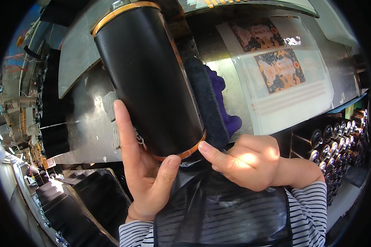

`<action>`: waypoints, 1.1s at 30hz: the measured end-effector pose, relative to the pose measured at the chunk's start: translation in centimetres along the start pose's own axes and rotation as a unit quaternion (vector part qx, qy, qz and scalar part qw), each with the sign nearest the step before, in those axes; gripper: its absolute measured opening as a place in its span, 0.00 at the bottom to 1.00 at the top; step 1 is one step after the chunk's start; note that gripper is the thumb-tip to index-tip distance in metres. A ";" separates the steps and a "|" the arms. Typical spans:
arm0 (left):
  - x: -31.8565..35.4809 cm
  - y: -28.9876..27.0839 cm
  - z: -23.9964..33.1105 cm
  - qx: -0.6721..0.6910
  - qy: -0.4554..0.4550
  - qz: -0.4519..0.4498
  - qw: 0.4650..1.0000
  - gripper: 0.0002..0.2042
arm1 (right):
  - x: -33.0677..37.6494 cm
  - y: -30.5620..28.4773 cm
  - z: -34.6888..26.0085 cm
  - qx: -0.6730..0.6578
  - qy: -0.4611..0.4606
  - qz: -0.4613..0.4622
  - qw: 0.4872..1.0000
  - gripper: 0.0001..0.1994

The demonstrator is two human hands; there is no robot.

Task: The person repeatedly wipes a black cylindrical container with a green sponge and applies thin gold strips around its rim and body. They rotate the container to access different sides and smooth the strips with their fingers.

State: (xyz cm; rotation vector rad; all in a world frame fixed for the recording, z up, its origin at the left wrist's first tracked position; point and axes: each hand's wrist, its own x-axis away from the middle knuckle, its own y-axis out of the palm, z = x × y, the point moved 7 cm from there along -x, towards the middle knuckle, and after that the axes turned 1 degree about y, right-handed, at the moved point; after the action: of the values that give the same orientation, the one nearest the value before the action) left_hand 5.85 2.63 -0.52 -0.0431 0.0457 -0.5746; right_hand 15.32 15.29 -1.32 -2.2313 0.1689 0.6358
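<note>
A black cylindrical flask [146, 78] lies slanted in front of me, with copper-coloured bands around both ends and a copper-coloured strip down its right side. My left hand [142, 173] holds it from the left and below, forefinger straight along its side and thumb near the lower rim. My right hand [247, 162] is curled closed, its thumb touching the lower copper-coloured band [193, 147]; the undersides of those fingers are hidden. Right of the flask lie a dark cloth pad [208, 103] and a purple cloth [226, 111]. A grey knitted cloth [111, 105] shows beside my left forefinger.
A translucent sheet [272, 107] bearing two patterned copper-and-black decals [279, 70] lies on the metal tabletop [84, 127]. Several dark cylinders with shiny ends [327, 131] stand stacked at the right. At lower left are black trays or crates [107, 189]. My dark apron [218, 206] reaches up to the flask.
</note>
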 end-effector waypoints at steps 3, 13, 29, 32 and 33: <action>0.1 0.4 0.2 -0.002 -0.022 0.000 1.000 0.46 | 0.1 0.0 0.0 0.007 -0.017 0.026 1.000 0.26; 0.3 0.9 0.0 -0.187 0.051 0.014 0.981 0.48 | -0.2 -0.1 1.6 -0.092 0.009 0.060 0.994 0.18; 0.3 -0.5 -0.6 -0.373 0.152 0.016 0.915 0.52 | -0.2 0.7 3.5 -0.373 0.330 0.115 0.859 0.11; 0.6 -2.3 -2.5 -0.332 0.117 0.009 0.936 0.52 | 1.6 1.2 5.2 -0.397 0.392 0.110 0.823 0.11; 0.5 -2.5 -2.4 -0.338 0.118 0.004 0.934 0.53 | 2.1 1.2 5.6 -0.418 0.424 0.124 0.794 0.11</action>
State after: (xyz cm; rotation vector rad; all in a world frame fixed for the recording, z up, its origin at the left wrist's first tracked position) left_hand 4.78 0.24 -2.81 -0.6456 0.4787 -0.5309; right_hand 14.55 18.72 -6.26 -3.2644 0.7637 -0.3291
